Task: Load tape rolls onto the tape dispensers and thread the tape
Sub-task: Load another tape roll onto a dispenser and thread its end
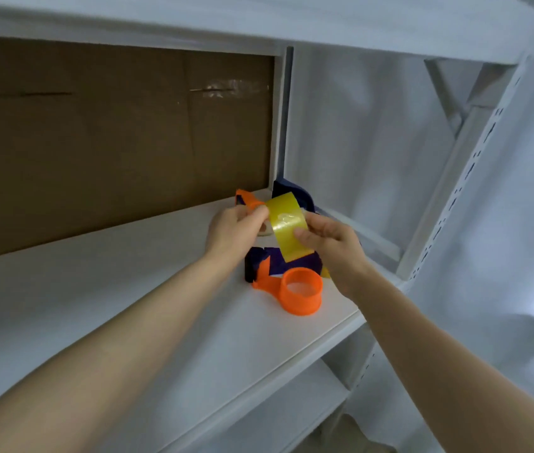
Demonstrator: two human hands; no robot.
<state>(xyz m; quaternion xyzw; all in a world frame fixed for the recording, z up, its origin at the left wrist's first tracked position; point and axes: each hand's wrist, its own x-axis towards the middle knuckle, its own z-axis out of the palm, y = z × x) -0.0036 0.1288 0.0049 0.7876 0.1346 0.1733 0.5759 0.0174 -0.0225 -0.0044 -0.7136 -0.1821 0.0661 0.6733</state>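
A yellow tape roll [287, 220] is held in the air above the white shelf [128, 305]. My left hand [234, 232] grips its left side. My right hand [332, 246] pinches its lower right part with thumb and fingers. Below the roll lies an orange and dark blue tape dispenser [287, 282] on its side, its orange spool ring [301, 294] bare and facing me. A second orange and blue dispenser [249, 199] sits behind the hands near the shelf's back corner, mostly hidden by them.
A large brown cardboard box [112, 142] fills the shelf's back left. A white upright post [474, 152] with slots stands at the right. The shelf's front edge [259, 380] runs diagonally below my arms, with a lower shelf beneath.
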